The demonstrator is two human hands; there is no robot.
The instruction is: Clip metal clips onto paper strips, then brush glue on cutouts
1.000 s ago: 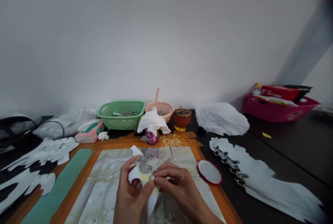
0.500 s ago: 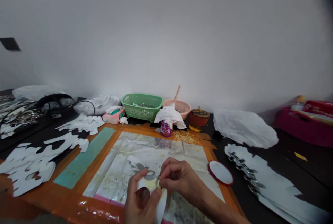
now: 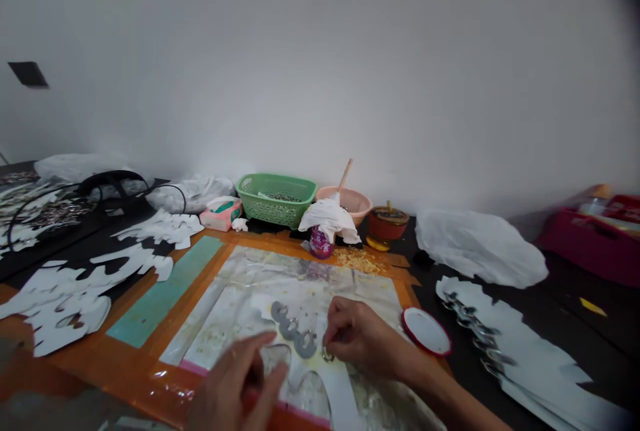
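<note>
While one green plastic basket (image 3: 273, 211) and one cloth-topped purple jar (image 3: 321, 245) stand behind, one white cut-paper strip (image 3: 345, 396) with three grey discs (image 3: 303, 353) lies between the open left hand (image 3: 234, 384) and the right hand (image 3: 357, 337), pinching and partly hiding one silver metal ring (image 3: 327, 355).

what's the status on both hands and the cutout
Left hand open, blurred, beside white cutout. Right hand pinching metal ring at cutout. Red-rimmed lid close by right forearm.

The flat white cut-out strip (image 3: 343, 394) has round grey patches (image 3: 302, 351), and the small metal ring (image 3: 326, 352) is silver. Near the frame's centre, the perforated plastic basket (image 3: 273, 211) is green. The round white lid (image 3: 427, 331) has a red rim.
</note>
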